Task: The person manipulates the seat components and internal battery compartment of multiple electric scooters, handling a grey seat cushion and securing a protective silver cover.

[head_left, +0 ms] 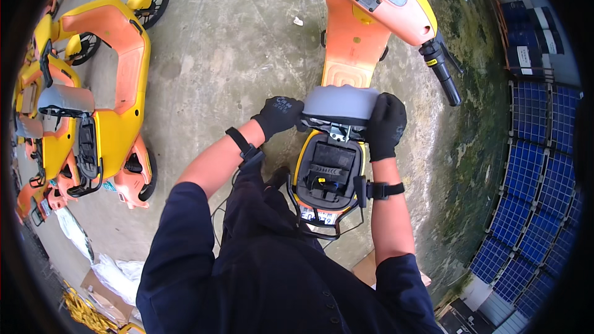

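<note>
Your black-gloved left fingers and black-gloved right fingers were curled closed on opposite ends of the tilted, rounded grey padded seat, between them; the open black plastic compartment lay nearer you.

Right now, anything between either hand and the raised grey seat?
Nothing visible: right hand is at the right end of the seat, left hand at its left edge; left contact is unclear.

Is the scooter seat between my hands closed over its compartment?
No, the grey seat is tipped forward, leaving the black compartment behind it uncovered.
</note>
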Available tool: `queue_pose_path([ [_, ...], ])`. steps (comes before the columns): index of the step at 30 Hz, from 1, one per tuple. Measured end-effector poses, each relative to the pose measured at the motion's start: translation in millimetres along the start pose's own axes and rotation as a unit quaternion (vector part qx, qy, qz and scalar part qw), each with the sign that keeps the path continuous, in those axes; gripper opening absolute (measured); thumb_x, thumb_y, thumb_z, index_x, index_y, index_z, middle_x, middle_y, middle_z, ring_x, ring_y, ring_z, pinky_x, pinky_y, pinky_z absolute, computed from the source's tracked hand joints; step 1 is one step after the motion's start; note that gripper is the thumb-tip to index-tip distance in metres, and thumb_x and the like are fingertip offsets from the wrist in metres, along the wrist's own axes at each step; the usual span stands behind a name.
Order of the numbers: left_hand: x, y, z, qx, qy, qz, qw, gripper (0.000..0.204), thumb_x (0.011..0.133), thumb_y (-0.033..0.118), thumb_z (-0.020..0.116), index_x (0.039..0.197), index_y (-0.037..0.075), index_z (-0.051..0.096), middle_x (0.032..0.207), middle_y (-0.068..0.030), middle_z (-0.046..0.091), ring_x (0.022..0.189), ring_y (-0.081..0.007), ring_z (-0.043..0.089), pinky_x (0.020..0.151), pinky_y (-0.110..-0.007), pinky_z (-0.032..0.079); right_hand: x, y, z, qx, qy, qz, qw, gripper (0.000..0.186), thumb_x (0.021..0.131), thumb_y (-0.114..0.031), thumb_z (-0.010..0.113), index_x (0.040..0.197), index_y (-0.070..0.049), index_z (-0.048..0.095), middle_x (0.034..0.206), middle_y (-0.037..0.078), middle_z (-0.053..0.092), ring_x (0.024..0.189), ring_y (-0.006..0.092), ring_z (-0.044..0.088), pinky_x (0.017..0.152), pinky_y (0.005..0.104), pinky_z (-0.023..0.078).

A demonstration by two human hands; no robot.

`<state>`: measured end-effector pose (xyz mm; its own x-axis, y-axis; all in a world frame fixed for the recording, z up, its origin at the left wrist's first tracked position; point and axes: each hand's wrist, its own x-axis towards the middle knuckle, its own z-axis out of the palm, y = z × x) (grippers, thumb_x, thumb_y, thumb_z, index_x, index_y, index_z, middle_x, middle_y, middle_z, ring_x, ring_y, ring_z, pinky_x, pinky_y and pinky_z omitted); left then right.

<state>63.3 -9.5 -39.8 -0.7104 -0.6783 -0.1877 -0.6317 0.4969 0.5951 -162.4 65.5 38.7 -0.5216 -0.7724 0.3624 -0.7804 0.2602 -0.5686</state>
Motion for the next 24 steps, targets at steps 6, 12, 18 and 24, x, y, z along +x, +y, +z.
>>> queue_pose_path([
  [6,4,-5,-9,0.031,-0.145,0.042,0.988,0.018,0.074,0.032,0.054,0.08,0.02,0.065,0.076,-0.0092,0.063,0.075,-0.0277,0.06,0.064,-0.038,0.046,-18,-37,18,-0.108,-0.049,-0.189,0.975,0.018,0.077,-0.021,0.057,0.087,-0.005,0.058,0.091,0.012,0.059,0.089,0.0283,0.054,0.088,0.0425,0.036],
  [12,-21,8,2,-0.01,-0.131,0.085,0.988,0.043,0.083,0.044,0.045,0.072,0.008,0.064,0.062,-0.019,0.057,0.061,-0.0353,0.057,0.059,-0.045,0.045,-23,-30,17,-0.129,-0.033,-0.21,0.968,0.019,0.076,-0.021,0.057,0.086,-0.005,0.058,0.09,0.011,0.059,0.086,0.029,0.055,0.084,0.0413,0.04],
  [18,-27,16,22,-0.037,-0.068,0.044,0.996,0.041,0.084,0.04,0.045,0.068,0.007,0.062,0.059,-0.0176,0.057,0.058,-0.0357,0.057,0.055,-0.044,0.044,-14,-37,14,-0.126,-0.026,-0.242,0.962,0.018,0.074,-0.019,0.057,0.086,-0.005,0.058,0.088,0.013,0.059,0.086,0.0308,0.055,0.083,0.0419,0.041],
  [24,-10,39,-12,-0.068,0.041,-0.041,0.996,0.035,0.073,0.04,0.059,0.083,0.007,0.059,0.079,-0.0147,0.061,0.075,-0.031,0.059,0.061,-0.042,0.044,3,-31,5,-0.081,-0.127,-0.262,0.953,0.036,0.071,-0.03,0.065,0.096,-0.006,0.057,0.098,0.012,0.058,0.093,0.0308,0.054,0.087,0.0419,0.039],
])
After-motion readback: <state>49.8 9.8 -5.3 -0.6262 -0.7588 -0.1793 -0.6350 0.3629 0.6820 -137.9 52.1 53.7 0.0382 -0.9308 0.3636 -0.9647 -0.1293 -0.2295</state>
